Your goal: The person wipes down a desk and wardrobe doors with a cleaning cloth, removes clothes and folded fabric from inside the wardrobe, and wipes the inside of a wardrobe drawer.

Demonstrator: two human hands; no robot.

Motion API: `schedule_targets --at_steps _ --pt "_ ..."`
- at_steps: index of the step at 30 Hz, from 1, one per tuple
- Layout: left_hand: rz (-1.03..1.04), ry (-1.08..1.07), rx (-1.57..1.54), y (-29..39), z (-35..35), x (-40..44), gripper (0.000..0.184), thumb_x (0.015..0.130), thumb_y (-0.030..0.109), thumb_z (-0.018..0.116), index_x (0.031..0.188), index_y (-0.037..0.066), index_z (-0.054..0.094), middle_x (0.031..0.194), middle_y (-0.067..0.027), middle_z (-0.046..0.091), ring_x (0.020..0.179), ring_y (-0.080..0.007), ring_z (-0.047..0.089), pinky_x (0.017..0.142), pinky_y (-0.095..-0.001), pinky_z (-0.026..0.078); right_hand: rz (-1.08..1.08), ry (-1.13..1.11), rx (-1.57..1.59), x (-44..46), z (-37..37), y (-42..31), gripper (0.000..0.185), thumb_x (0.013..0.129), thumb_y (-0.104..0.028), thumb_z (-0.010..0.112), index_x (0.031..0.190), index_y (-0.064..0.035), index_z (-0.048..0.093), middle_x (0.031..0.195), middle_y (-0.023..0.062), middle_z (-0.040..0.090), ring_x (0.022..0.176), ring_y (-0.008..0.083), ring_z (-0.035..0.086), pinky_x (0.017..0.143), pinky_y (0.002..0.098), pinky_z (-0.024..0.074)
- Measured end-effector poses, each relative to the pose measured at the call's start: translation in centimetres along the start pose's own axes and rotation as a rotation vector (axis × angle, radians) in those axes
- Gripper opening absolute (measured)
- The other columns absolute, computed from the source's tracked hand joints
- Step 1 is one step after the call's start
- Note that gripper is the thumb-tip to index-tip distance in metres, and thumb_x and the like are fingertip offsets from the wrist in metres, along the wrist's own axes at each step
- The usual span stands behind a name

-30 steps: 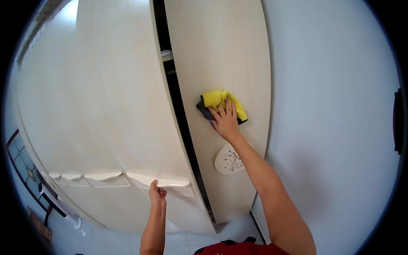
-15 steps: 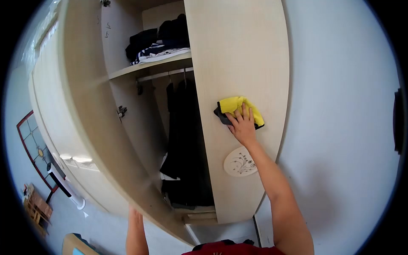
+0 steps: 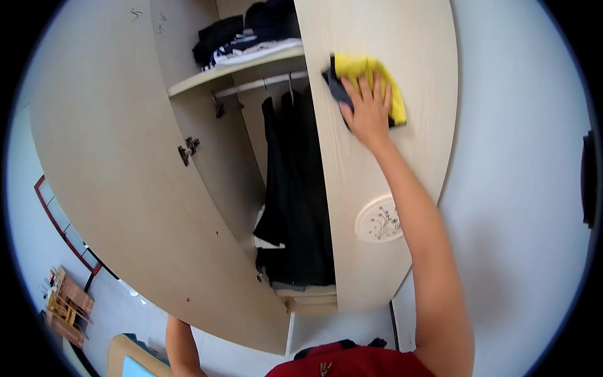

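My right hand (image 3: 369,113) presses a yellow and dark grey cleaning cloth (image 3: 392,94) flat against the closed wardrobe door (image 3: 370,169), fingers spread over it. Below the cloth, an oval floral plaque (image 3: 378,218) sits on that door, partly covered by my forearm. At the lower left, my left forearm (image 3: 182,345) reaches up behind the bottom edge of the open wardrobe door (image 3: 125,169). That door hides my left hand and its fingers.
Dark clothes (image 3: 292,207) hang from a rail (image 3: 257,83) inside the wardrobe, below a shelf (image 3: 235,70) with folded clothes (image 3: 251,38). A hinge (image 3: 188,151) shows on the left. A wall (image 3: 509,169) stands at the right, a wooden rack (image 3: 66,301) at the far left.
My right hand and the cloth have slid upward on the closed door. The open door now shows more of its inner face, and the camera view has shifted.
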State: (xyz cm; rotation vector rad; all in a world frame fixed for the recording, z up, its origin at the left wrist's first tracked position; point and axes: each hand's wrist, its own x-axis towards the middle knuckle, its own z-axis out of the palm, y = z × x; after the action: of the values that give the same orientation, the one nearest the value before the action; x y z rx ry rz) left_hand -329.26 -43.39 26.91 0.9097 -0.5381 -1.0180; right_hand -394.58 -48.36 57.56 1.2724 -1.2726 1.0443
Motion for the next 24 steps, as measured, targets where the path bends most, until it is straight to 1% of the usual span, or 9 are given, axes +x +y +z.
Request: schedule_targets --at_steps 2,6,8,11,15,18,20,22,24 --pt "0.004 0.03 0.029 0.2 -1.2 1.2 0.022 0.089 0.029 0.06 0.094 0.008 0.065 0.086 -0.009 0.068 0.07 -0.0218 0.064 0.06 -0.0342 0.049 -0.009 0.14 0.027 2.4 1.2 0.1 0.057 0.085 -0.038 0.061 0.14 -0.0286 0.046 0.144 0.0117 0.041 0.139 0.0408 0.025 0.11 0.064 0.0135" --pt "-0.018 0.107 0.09 -0.9 -3.8 3.2 0.021 0.089 0.029 0.061 0.092 0.009 0.064 0.083 -0.0092 0.067 0.066 -0.0218 0.063 0.056 -0.0343 0.048 -0.038 0.176 -0.023 2.6 2.1 -0.3 0.057 0.088 -0.042 0.058 0.141 -0.0308 0.043 0.147 0.0096 0.038 0.138 0.0419 0.025 0.109 0.0653 0.0146" --pt "-0.054 0.162 0.138 -2.7 -5.6 3.9 0.021 0.089 0.029 0.062 0.091 0.009 0.064 0.082 -0.0093 0.067 0.064 -0.0218 0.063 0.055 -0.0343 0.048 -0.08 0.059 -0.022 -0.2 2.1 -1.1 0.056 0.088 -0.043 0.058 0.141 -0.0331 0.043 0.148 0.0085 0.038 0.14 0.0407 0.023 0.11 0.0653 0.0136" --pt "-0.155 0.279 0.303 -7.7 -10.0 4.1 0.02 0.089 0.029 0.062 0.089 0.009 0.064 0.079 -0.0094 0.067 0.061 -0.0218 0.063 0.052 -0.0344 0.048 -0.246 -0.336 -0.088 -9.2 0.7 -3.0 0.059 0.085 -0.042 0.062 0.141 -0.0357 0.043 0.147 0.0062 0.04 0.144 0.0382 0.017 0.113 0.0639 0.0095" --pt "-0.496 0.345 0.866 -17.1 -20.1 -1.4 0.019 0.089 0.029 0.063 0.088 0.01 0.064 0.076 -0.0096 0.067 0.057 -0.0218 0.063 0.049 -0.0345 0.047 -0.499 -0.582 0.019 -19.5 0.0 -0.3 0.048 0.082 -0.041 0.065 0.128 -0.0326 0.056 0.141 0.0001 0.047 0.143 0.0314 0.023 0.114 0.061 0.0129" --pt "-0.96 -0.007 1.195 -22.9 -25.6 -10.2 0.019 0.089 0.029 0.064 0.086 0.01 0.064 0.074 -0.0097 0.067 0.054 -0.0218 0.062 0.046 -0.0346 0.046 -0.503 -0.583 -0.024 -20.6 -0.7 3.0 0.043 0.083 -0.04 0.064 0.124 -0.0298 0.058 0.139 -0.0002 0.048 0.14 0.0308 0.028 0.113 0.0597 0.0163" --pt "-1.16 -0.436 0.824 -25.4 -25.3 -13.9 0.021 0.09 0.029 0.063 0.09 0.008 0.064 0.076 -0.0099 0.068 0.057 -0.0204 0.064 0.048 -0.0335 0.047 -0.406 -0.555 -0.156 -17.5 -1.5 5.6 0.042 0.084 -0.04 0.062 0.125 -0.0285 0.058 0.138 0.0019 0.049 0.138 0.0322 0.031 0.113 0.0582 0.0185" --pt "-0.492 -0.953 1.002 -26.9 -21.8 -17.3 0.019 0.091 0.024 0.06 0.091 0.006 0.065 0.074 -0.008 0.065 0.063 -0.018 0.063 0.055 -0.0318 0.048 -0.158 -0.259 -0.221 -14.0 -2.0 7.6 0.044 0.085 -0.039 0.061 0.126 -0.0261 0.057 0.134 0.0073 0.049 0.135 0.0335 0.033 0.11 0.0563 0.0244" --pt "-0.595 -0.856 0.95 -28.2 -16.0 -17.1 0.017 0.092 0.02 0.058 0.091 0.004 0.064 0.073 -0.0063 0.063 0.068 -0.0165 0.061 0.062 -0.0302 0.048 -0.024 0.047 -0.189 -11.1 -1.4 9.7 0.047 0.084 -0.037 0.062 0.129 -0.024 0.055 0.13 0.0128 0.049 0.13 0.0384 0.035 0.103 0.0562 0.0309"
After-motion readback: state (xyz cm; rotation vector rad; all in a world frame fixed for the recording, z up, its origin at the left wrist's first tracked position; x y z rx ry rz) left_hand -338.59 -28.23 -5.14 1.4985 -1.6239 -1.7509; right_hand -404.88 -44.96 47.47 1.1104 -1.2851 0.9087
